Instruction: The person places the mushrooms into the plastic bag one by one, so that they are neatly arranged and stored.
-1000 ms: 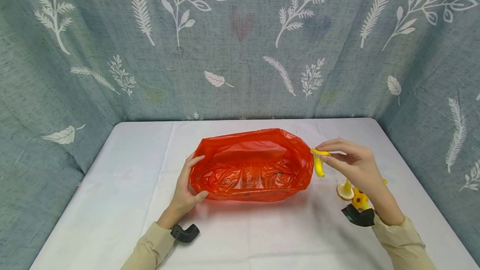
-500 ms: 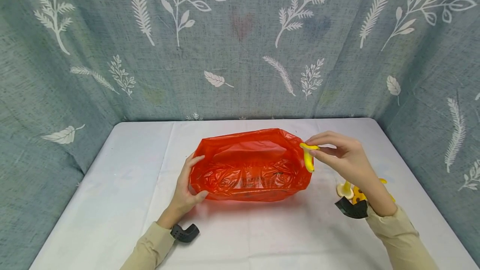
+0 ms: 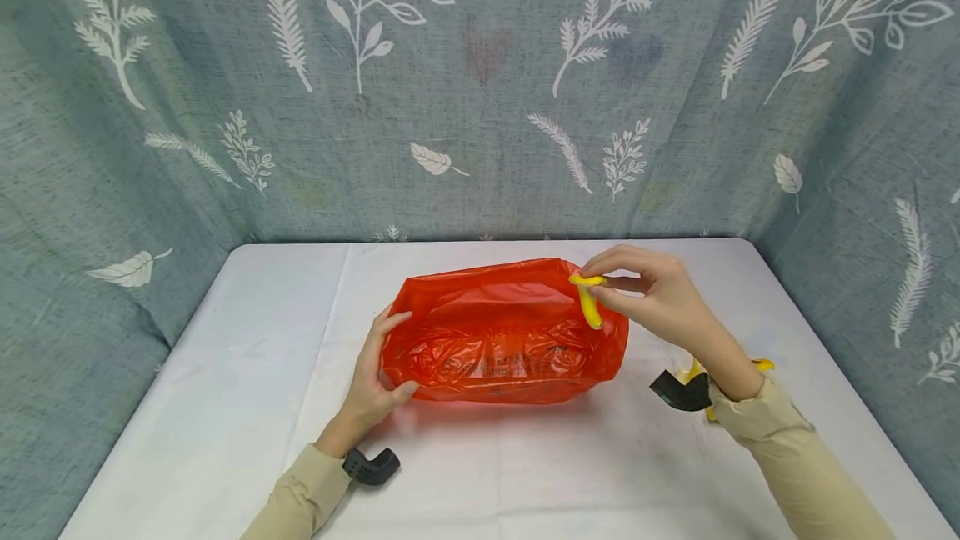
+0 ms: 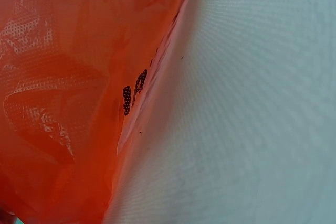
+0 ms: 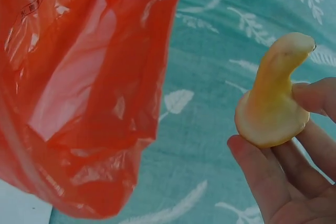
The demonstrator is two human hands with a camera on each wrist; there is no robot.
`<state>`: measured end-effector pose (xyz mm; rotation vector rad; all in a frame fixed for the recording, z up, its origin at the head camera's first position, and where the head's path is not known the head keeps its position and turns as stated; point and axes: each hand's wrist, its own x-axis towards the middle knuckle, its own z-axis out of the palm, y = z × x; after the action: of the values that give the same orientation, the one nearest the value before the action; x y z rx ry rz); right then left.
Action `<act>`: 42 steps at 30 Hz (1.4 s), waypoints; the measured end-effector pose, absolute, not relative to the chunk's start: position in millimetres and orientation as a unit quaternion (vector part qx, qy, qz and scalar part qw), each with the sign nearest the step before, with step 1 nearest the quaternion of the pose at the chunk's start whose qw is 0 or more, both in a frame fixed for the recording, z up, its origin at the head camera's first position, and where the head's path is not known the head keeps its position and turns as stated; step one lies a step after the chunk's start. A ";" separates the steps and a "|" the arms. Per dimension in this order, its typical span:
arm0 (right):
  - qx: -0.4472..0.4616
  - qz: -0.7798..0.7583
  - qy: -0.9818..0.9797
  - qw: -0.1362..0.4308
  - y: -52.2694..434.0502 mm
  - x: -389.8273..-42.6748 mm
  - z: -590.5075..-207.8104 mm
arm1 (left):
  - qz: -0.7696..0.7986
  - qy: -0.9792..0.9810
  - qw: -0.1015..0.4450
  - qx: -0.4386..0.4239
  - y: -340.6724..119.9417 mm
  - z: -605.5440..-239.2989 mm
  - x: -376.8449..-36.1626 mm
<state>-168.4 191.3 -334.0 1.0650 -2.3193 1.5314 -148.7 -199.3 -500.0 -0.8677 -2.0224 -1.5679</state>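
Since a second ago the right hand (image 3: 660,298) has carried the small curved yellow toy piece (image 3: 588,301) leftward, from beside the crinkled red plastic bag (image 3: 502,332) to over its right rim. In the head view its fingers pinch the piece, while the left hand (image 3: 372,382) cups the bag's left end, thumb and fingers curled on the plastic, on the white-clothed surface (image 3: 525,473). More yellow toys (image 3: 761,366) lie behind the right wrist. The left wrist view shows only red plastic (image 4: 68,103) against the cloth (image 4: 252,119). The right wrist view shows fingertips (image 5: 262,177) gripping the piece (image 5: 273,103), seemingly mushroom-shaped, beside the bag (image 5: 89,87).
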 end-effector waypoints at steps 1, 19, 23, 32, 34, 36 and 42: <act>0.358 0.511 -0.777 0.080 188.5 -170.0 -333.6 | -0.566 -0.731 0.218 -0.313 -199.3 -500.0 -148.6; 0.427 0.415 -0.800 0.078 141.1 -201.0 -326.7 | -0.566 -0.736 0.208 -0.308 -199.7 -498.6 -147.9; 0.443 0.405 -0.797 0.072 133.0 -206.1 -328.1 | -0.569 -0.734 0.207 -0.309 -199.6 -498.7 -147.7; 0.481 0.380 -0.787 0.061 111.4 -216.7 -333.7 | -0.571 -0.733 0.204 -0.310 -199.2 -498.1 -147.7; 0.484 0.374 -0.789 0.054 106.6 -217.7 -335.1 | -0.572 -0.732 0.201 -0.311 -198.7 -498.0 -147.6; 0.484 0.365 -0.794 0.045 102.2 -218.2 -336.5 | -0.571 -0.733 0.200 -0.310 -198.5 -498.5 -147.6; 0.486 0.348 -0.801 0.024 90.3 -219.8 -340.0 | -0.567 -0.736 0.206 -0.306 -199.4 -499.3 -147.6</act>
<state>-219.8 90.3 -340.0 1.5026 -2.4792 1.0779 -147.6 -199.4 -499.3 -0.8526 -2.0512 -1.5805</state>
